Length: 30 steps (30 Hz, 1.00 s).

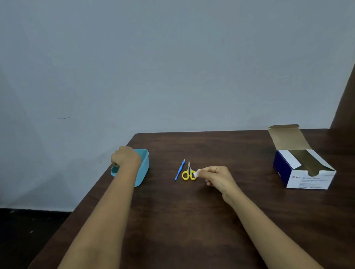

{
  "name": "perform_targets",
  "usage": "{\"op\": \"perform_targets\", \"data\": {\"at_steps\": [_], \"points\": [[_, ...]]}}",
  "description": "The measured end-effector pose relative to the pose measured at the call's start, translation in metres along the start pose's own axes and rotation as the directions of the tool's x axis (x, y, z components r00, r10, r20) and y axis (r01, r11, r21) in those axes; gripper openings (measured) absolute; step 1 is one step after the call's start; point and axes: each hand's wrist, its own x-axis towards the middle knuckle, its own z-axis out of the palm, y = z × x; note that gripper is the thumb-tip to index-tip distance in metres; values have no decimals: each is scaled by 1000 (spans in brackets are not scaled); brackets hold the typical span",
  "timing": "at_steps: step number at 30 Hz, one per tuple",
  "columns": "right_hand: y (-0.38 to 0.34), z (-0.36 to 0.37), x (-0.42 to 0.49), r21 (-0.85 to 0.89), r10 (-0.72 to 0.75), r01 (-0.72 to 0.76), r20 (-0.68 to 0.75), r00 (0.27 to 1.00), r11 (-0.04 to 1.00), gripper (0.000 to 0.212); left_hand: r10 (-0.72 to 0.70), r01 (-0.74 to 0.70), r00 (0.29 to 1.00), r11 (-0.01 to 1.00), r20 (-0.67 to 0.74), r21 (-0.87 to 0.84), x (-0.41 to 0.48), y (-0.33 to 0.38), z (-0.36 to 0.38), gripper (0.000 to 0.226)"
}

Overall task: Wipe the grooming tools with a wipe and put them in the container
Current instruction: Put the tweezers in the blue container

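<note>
Pinches wipe (pixel 196 173) in right hand (pixel 216 178), the nearer one, just right of scissors (pixel 188 173), maybe touching a loop. Lying flat on table (pixel 196 224): loops near, blades pointing away; blue tool (pixel 180 170) parallel, just left. Farther left, curls left hand (pixel 125 157) over container (pixel 143 169); cannot tell whether holding anything.

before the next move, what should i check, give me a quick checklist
1. Grip on the wipe: ok, the right hand pinches it.
2. Next tool within reach: ok, the yellow scissors lie on the table beside the wipe.
3. Second tool located: ok, the blue tool lies left of the scissors.
4. Top of the container open: ok.
5. Is the left hand free: cannot tell, its fingers curl out of sight over the container.
6. Spare wipes: ok, the swab box is open.
</note>
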Motion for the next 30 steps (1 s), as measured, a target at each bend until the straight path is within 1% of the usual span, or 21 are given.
{"op": "perform_targets", "data": {"at_steps": [3,7,9,11,14,16,18,20,22,26,28,30], "points": [[2,1,1,2,-14,14,0,1000,1000,10,-15,14,1000,999,19,41,1,0,2,23],[1,-1,0,-4,-17,17,2,1000,1000,9,-23,23,1000,999,14,29,-2,-1,3,25],[1,-1,0,-4,-12,12,5,1000,1000,10,-25,25,1000,1000,-6,20,-3,-1,-1,24],[1,-1,-1,3,-6,6,4,1000,1000,9,-5,5,998,1000,-57,2,-4,1,-9,21],[-1,-2,-3,38,-10,10,-6,1000,999,9,62,-72,979,997,-194,-43,-12,9,-28,17],[-1,-3,-4,109,-13,14,-4,1000,994,7,130,-160,951,983,-280,-87,-23,21,-37,16],[0,-4,-4,185,-6,5,0,1000,983,6,202,-265,926,950,-320,-166,-37,35,-40,20],[2,-5,-3,242,13,-11,-5,1000,970,7,262,-335,920,911,-290,-240,-53,51,-35,31],[3,-7,-4,286,27,-25,-4,1000,958,8,308,-362,926,887,-217,-286,-65,65,-23,37],[6,-12,-6,340,15,-15,3,1000,940,9,333,-333,941,887,-58,-319,-76,78,7,36],[8,-13,-6,343,10,-9,1,1000,939,8,324,-315,946,894,-27,-317,-80,79,13,35],[9,-14,-5,333,21,-20,0,1000,943,8,308,-302,951,905,-28,-299,-83,79,15,35]]}}
